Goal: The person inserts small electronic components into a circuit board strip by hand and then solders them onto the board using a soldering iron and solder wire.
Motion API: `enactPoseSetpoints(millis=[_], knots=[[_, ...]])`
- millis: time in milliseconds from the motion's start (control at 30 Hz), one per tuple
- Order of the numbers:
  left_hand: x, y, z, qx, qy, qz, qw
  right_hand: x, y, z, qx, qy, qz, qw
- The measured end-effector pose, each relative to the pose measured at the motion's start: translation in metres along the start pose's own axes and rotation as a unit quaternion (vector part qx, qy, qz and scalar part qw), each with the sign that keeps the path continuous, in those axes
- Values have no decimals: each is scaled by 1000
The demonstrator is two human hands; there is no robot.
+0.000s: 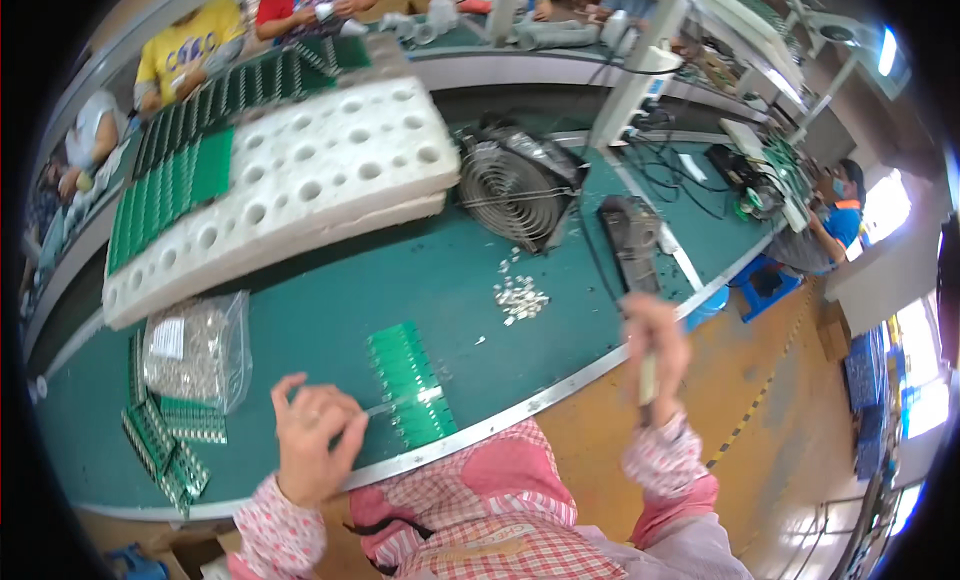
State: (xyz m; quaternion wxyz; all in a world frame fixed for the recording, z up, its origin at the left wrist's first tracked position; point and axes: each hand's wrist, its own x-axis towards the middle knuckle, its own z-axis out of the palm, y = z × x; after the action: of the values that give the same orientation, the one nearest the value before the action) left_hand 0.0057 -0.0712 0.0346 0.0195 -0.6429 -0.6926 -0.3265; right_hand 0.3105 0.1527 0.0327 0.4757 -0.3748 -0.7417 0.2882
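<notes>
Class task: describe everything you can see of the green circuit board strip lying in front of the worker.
The green circuit board strip is a long, flat panel of small joined boards, lying flat on the green bench top, running away from the worker near the table's edge. The tip of the thin metal tool held in the left hand reaches it.

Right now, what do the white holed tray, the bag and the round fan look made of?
White tray: foam by the look, matte and thick, with punched round holes. Bag: clear, glossy plastic film, crinkled, small parts showing through. Fan: probably metal, with a shiny wire grille and dark housing.
</notes>
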Motion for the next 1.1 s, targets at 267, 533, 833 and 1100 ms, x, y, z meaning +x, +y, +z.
enactPoseSetpoints(millis=[267, 533, 833, 1100], knots=[[45, -38, 6, -64, 27, -11, 997, 40, 35, -17, -315, -63, -166, 932], [47, -54, 27, -166, 70, -81, 980, -15, -30, 84, -159, -362, -296, 869], [25, -74, 21, -108, 34, -59, 992, 3, -20, 91, -202, -282, -276, 896], [24, -67, 17, -130, 18, -96, 987, -10, -48, 121, 18, -206, -189, 960]])
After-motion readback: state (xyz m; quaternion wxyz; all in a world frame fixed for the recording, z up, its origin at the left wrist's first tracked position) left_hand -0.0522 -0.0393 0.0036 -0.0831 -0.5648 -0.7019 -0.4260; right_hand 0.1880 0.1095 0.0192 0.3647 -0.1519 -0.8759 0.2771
